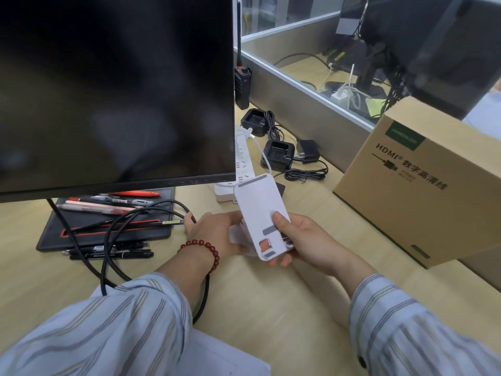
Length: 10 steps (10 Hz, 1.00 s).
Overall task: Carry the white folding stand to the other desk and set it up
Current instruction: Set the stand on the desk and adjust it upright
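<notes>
The white folding stand [259, 204] is a flat white plate with grey pads and a reddish patch near its lower end. I hold it tilted above the wooden desk [271, 302], just right of the monitor's lower corner. My right hand [301, 240] grips its lower right edge, thumb pressed on the front face. My left hand [217, 232], with a red bead bracelet on the wrist, holds the stand from the left and behind, where a second white panel pokes out. The stand's back is hidden.
A large dark monitor [116, 88] fills the left. On its base lie several pens and a looping black cable [108, 240]. A white power strip [245, 164], two black charger cradles and a walkie-talkie sit behind. A cardboard HDMI box [423, 191] stands at right, against a glass partition.
</notes>
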Available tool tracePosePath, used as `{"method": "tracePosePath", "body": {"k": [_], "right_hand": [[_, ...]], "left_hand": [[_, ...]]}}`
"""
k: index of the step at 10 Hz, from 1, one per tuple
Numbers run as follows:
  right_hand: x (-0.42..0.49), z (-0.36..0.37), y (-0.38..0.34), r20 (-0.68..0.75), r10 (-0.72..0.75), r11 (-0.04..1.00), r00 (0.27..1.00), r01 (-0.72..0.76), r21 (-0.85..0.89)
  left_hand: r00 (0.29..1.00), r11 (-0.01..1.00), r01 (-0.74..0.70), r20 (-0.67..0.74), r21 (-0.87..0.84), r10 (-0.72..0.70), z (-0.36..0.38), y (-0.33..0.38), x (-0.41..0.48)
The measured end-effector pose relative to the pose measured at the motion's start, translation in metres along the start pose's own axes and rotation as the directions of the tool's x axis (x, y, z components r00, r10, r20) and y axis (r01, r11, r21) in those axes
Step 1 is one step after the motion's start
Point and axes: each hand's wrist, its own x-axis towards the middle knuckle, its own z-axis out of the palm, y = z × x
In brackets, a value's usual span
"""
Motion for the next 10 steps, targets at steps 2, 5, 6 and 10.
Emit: {"method": "tracePosePath", "body": {"k": [2, 5, 6, 10], "right_hand": [[0.007, -0.024, -0.015, 0.121, 0.084, 0.984, 0.989, -0.064, -0.164], [0.026, -0.045, -0.038, 0.187, 0.186, 0.937, 0.965, -0.117, -0.33], [0.021, -0.04, -0.034, 0.15, 0.137, 0.958, 0.979, -0.092, -0.271], [-0.009, 0.078, 0.01, -0.349, 0.004, 0.922, 0.937, 0.132, 0.364]], "left_hand": [[1.0, 0.999, -0.018, -0.015, 0.033, 0.019, 0.003, -0.002, 0.003], [0.999, 0.999, -0.033, -0.023, 0.03, 0.034, 0.001, 0.0, -0.001], [0.999, 0.999, -0.03, -0.028, 0.028, 0.031, 0.0, 0.0, -0.001], [0.999, 0.971, 0.043, -0.01, 0.236, -0.042, 0.001, 0.004, -0.001]]}}
